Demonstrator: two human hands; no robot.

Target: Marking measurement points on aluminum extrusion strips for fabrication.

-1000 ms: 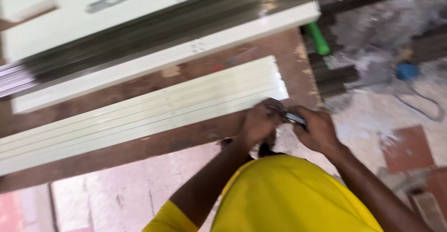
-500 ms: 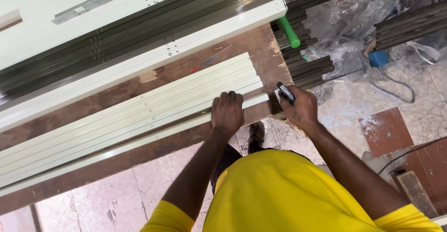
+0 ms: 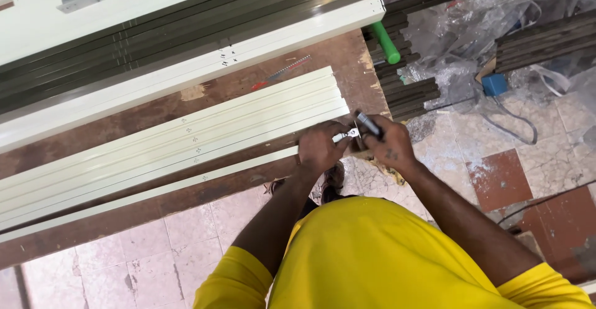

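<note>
Two hands meet at the end of a cream strip (image 3: 186,185) on the bench (image 3: 205,92). The left hand (image 3: 320,147) presses the strip's end, fingers curled; the right hand (image 3: 388,144) grips a dark marker (image 3: 368,125).

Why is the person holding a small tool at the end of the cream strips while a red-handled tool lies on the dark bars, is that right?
Not quite. The handle on the dark bars is green, not red, as the head view shows. The rest holds: the right hand grips a small tool at the end of the cream strips, with the left hand beside it.
</note>
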